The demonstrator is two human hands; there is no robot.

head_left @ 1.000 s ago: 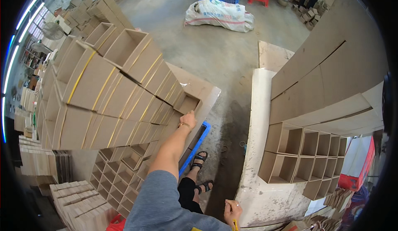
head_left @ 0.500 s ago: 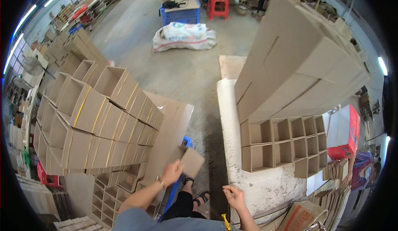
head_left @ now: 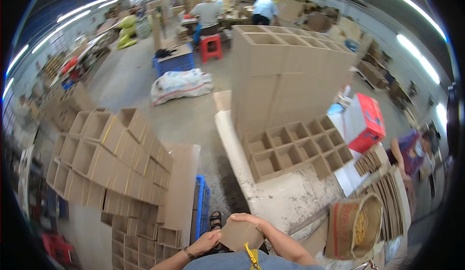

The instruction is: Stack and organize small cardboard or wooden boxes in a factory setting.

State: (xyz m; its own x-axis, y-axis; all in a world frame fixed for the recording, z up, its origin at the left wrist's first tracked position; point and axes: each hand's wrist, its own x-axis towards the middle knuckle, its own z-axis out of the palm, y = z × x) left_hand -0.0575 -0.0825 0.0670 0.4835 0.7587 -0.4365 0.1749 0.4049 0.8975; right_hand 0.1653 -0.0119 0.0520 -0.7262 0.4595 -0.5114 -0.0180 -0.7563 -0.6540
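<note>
Close in front of my body, both hands hold a small brown cardboard piece (head_left: 240, 237). My left hand (head_left: 209, 241) grips its left edge. My right hand (head_left: 248, 219) is curled over its far right corner. Whether the piece is flat or partly folded up, I cannot tell. To the right, open brown cardboard boxes (head_left: 267, 164) stand in rows on a worn white table (head_left: 276, 195). At the left rises a tall stack of similar open boxes (head_left: 114, 168), some bound with yellow bands.
A blue crate (head_left: 202, 204) stands left of my feet. A sack (head_left: 346, 229) holding yellow bands sits at the right, beside stacked cardboard sheets (head_left: 392, 204). Beyond are a taller block of boxes (head_left: 290, 83), a red carton (head_left: 366, 122), a white sack (head_left: 181, 87) and other people.
The cardboard piece has come in toward my body. My right hand, apart from it before, now holds it too. The view has tipped up and swung right.
</note>
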